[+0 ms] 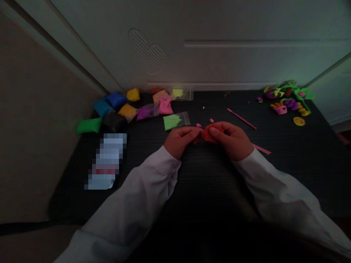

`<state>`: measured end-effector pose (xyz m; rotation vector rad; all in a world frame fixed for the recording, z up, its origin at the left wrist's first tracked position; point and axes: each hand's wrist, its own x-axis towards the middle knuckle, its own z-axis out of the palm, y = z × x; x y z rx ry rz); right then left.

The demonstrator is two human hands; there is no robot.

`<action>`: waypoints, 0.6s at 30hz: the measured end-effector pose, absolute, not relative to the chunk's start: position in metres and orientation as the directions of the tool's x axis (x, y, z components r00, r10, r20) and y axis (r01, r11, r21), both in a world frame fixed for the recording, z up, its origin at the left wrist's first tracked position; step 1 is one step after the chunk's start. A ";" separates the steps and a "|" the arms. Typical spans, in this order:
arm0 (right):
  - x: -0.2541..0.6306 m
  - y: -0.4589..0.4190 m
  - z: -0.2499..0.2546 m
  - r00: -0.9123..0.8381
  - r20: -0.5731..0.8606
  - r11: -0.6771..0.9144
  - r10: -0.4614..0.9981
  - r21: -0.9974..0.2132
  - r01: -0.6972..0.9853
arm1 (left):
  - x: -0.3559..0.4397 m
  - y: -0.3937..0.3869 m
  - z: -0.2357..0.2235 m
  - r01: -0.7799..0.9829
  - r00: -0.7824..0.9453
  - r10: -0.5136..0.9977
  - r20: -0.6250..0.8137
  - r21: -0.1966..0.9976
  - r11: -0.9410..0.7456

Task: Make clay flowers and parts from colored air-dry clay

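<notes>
Both my hands meet over the middle of a dark ribbed table point(192, 175). My left hand point(179, 139) and my right hand point(231, 139) pinch a flattened piece of orange-red clay point(208, 134) between their fingertips, fingers curled closed on it. Two small pink clay bits point(211, 120) lie just beyond the hands. A thin pink modelling stick point(241, 118) lies behind my right hand, and a flat pink strip point(261, 149) sticks out from beside my right wrist.
Several small bags of coloured clay point(128, 107) lie at the back left, a green one point(172, 121) nearest my hands. Finished clay flowers and shapes point(287, 100) stand at the back right. A blurred paper point(105, 160) lies left. A white wall panel point(219, 47) closes the back.
</notes>
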<state>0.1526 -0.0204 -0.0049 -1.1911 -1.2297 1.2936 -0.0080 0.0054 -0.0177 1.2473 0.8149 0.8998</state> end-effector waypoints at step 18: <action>0.149 -0.021 -0.004 -0.037 -0.035 -0.032 0.999 -0.997 0.070 | -0.004 -0.001 -0.007 0.063 0.393 0.919 -0.034 0.998 0.010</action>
